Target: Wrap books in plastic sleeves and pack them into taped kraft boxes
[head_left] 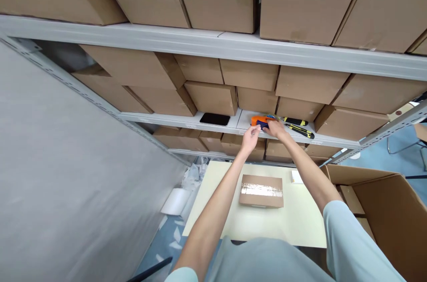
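An orange and dark-blue tape dispenser [256, 120] is at the front edge of the middle shelf. My right hand [276, 129] is closed on it from the right. Against its left front side, my left hand [250, 140] has its fingers pinched together; what lies between them is too small to make out. Two black-and-yellow utility knives [300, 130] lie on the shelf just right of my right hand. Below my arms, a cardboard box [261, 191] with shiny clear tape across its top rests on the pale table [220, 202].
A black phone [215, 119] lies on the shelf left of my hands. Cardboard boxes fill the rack [200, 42]. A large open carton [383, 211] stands right of the table, with boxes inside. A grey wall [66, 162] runs along the left. A small white item [296, 177] sits on the table.
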Demonstrator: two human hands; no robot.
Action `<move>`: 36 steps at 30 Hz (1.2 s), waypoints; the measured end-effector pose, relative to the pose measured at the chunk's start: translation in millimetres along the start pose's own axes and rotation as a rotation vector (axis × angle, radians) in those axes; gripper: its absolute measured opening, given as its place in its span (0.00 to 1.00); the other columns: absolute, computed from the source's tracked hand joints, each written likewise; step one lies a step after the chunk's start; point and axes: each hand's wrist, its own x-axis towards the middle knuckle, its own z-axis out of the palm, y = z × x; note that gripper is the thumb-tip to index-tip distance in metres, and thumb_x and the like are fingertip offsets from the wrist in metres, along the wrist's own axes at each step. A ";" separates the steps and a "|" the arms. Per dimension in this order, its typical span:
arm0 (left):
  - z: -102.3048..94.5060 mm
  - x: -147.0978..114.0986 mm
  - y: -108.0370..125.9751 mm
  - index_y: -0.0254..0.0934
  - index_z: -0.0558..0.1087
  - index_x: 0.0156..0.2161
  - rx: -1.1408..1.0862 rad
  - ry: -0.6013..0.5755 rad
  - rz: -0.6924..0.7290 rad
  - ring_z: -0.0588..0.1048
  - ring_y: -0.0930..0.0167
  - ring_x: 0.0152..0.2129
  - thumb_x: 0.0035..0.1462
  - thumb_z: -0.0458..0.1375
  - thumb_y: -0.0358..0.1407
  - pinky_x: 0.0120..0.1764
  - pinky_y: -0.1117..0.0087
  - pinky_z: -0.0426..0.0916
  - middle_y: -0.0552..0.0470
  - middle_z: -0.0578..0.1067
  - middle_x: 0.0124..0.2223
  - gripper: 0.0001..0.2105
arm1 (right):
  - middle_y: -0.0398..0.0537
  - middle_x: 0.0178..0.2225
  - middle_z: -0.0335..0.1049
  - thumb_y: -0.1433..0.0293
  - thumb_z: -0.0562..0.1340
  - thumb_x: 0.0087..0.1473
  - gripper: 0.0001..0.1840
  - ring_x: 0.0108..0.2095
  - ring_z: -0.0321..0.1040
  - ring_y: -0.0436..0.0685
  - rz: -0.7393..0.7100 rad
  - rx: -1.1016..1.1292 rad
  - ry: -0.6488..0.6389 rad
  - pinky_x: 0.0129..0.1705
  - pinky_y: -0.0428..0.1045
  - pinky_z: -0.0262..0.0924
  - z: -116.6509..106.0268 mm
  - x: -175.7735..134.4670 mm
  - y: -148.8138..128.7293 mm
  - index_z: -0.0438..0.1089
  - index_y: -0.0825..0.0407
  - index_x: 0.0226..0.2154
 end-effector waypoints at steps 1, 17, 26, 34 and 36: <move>-1.4 -5.1 -1.1 0.36 0.78 0.38 -0.006 -0.016 0.007 0.82 0.59 0.48 0.58 0.67 0.57 0.58 0.52 0.74 0.38 0.85 0.48 0.23 | 0.68 0.58 0.77 0.62 0.59 0.72 0.21 0.61 0.71 0.68 0.008 -0.008 0.008 0.66 0.56 0.53 2.4 4.0 -0.2 0.71 0.61 0.58; -27.7 -176.4 -27.8 0.38 0.80 0.40 -0.084 -0.096 -0.251 0.81 0.65 0.39 0.60 0.67 0.59 0.49 0.63 0.77 0.47 0.82 0.39 0.23 | 0.59 0.55 0.76 0.56 0.55 0.72 0.20 0.59 0.70 0.67 -0.058 0.728 0.324 0.65 0.60 0.63 104.0 -168.2 -2.5 0.74 0.50 0.52; -17.1 -266.0 -58.6 0.38 0.78 0.37 -0.096 -0.226 -0.476 0.79 0.67 0.35 0.50 0.74 0.58 0.44 0.64 0.76 0.50 0.80 0.35 0.24 | 0.48 0.42 0.81 0.44 0.76 0.50 0.27 0.46 0.78 0.60 0.184 1.616 -0.156 0.56 0.57 0.73 177.8 -286.1 -27.7 0.77 0.46 0.41; -13.2 -284.6 -43.9 0.37 0.77 0.35 -0.062 -0.273 -0.517 0.79 0.70 0.29 0.46 0.77 0.55 0.39 0.67 0.76 0.51 0.80 0.31 0.25 | 0.45 0.37 0.79 0.49 0.78 0.51 0.24 0.39 0.78 0.56 0.174 1.746 -0.291 0.51 0.55 0.74 174.4 -310.1 -17.8 0.76 0.48 0.37; -13.6 -287.2 -42.3 0.37 0.77 0.35 -0.027 -0.269 -0.498 0.79 0.70 0.30 0.47 0.76 0.55 0.40 0.67 0.76 0.51 0.81 0.32 0.24 | 0.45 0.37 0.79 0.49 0.79 0.50 0.24 0.39 0.78 0.56 0.158 1.719 -0.296 0.50 0.55 0.73 172.5 -312.9 -15.7 0.76 0.48 0.36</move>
